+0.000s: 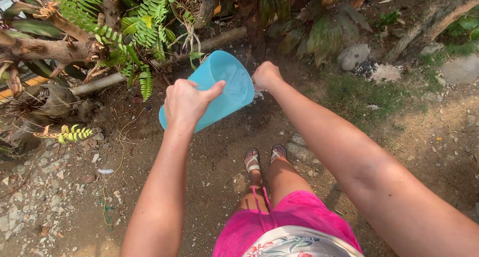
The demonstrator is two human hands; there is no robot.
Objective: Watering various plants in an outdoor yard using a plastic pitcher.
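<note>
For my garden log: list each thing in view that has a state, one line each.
Blue plastic container: tilted, mouth facing away, held off the ground.
Left hand: gripping the container's side, fingers wrapped over it.
Right hand: closed at the container's rim.
Water: a little splashing below the right hand.
Ferns: green, drooping.
Soil: bare, mostly dry.

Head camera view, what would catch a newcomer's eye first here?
The bright blue plastic bucket stands out at centre, tilted, gripped by the left hand on its side and the right hand at its rim. Green ferns fill the upper left above bare soil.
</note>
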